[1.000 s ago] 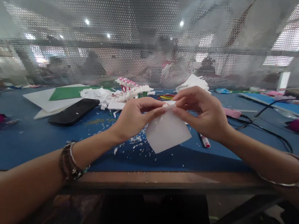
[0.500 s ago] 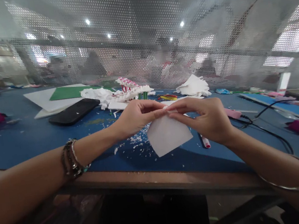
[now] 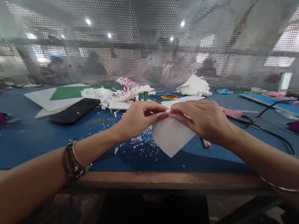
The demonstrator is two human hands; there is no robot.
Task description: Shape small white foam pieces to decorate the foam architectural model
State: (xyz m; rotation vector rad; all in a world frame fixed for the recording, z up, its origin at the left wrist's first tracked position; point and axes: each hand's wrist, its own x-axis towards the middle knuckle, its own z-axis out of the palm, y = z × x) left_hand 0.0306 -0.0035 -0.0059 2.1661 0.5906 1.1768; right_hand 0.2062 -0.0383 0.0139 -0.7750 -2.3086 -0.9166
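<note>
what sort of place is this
Probably a craft workshop or small factory floor: white scraps litter a blue worktop, a pink-handled tool lies on it, and a perforated screen stands behind.

A plain white sheet — thin, slightly curved, one corner pointing down — hangs above the blue worktop, its top edge pinched between the left hand and right hand.
</note>
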